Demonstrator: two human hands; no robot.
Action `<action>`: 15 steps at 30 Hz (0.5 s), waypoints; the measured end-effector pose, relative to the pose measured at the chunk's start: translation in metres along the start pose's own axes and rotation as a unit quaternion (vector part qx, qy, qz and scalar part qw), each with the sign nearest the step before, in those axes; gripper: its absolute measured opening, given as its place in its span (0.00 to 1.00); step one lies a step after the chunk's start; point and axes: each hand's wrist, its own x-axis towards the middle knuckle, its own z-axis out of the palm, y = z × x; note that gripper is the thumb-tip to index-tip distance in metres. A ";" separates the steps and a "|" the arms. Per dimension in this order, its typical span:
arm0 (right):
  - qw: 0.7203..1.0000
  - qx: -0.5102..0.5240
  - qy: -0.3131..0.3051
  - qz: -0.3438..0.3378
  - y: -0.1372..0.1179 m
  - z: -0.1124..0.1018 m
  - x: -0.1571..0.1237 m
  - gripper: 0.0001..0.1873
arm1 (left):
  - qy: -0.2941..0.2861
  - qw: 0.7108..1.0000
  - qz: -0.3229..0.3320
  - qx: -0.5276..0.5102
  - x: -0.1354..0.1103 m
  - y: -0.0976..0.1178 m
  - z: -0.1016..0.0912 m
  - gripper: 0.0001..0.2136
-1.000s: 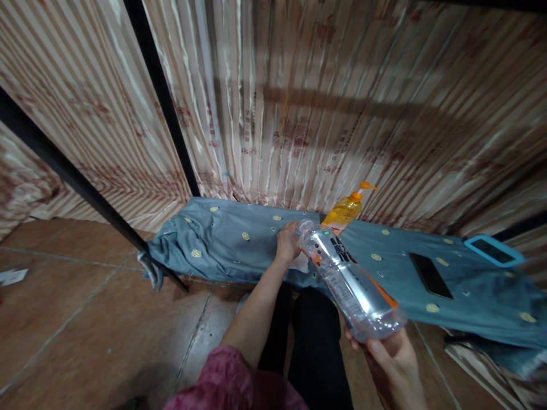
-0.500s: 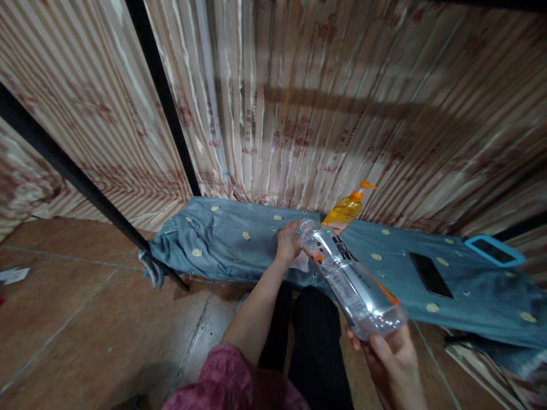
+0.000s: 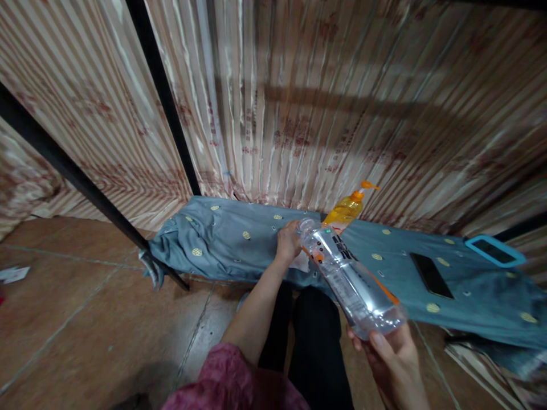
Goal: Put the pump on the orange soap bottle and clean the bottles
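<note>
A clear plastic bottle (image 3: 354, 279) with an orange and black label is held aslant above the bench, its neck toward the upper left. My left hand (image 3: 289, 241) is closed at the neck; its fingertips are partly hidden. At the other end, my right hand (image 3: 391, 356) grips the base between thumb and fingers. Just behind the bottle's neck stands a pump bottle (image 3: 344, 209) of yellow liquid with an orange pump top. Something pale (image 3: 301, 262), perhaps paper or tissue, shows on the cloth below my left hand.
A grey-blue cloth with yellow prints covers the long bench (image 3: 231, 233). A black phone (image 3: 431, 275) and a blue-framed object (image 3: 496, 251) lie to the right. Black poles (image 3: 164, 94) and a striped curtain (image 3: 290, 114) stand around. White paper (image 3: 15, 275) lies on the tiled floor.
</note>
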 end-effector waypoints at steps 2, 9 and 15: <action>1.000 -0.007 -0.008 -0.005 0.002 -0.003 0.002 0.27 | 0.002 1.000 -0.002 0.000 0.000 -0.001 0.001 0.10; 1.000 -0.017 -0.015 -0.010 0.003 -0.007 0.004 0.27 | 0.000 1.000 0.004 -0.009 0.000 -0.001 0.000 0.10; 1.000 -0.022 -0.017 -0.010 0.005 -0.010 0.005 0.28 | -0.001 1.000 0.000 -0.001 0.000 0.000 -0.001 0.10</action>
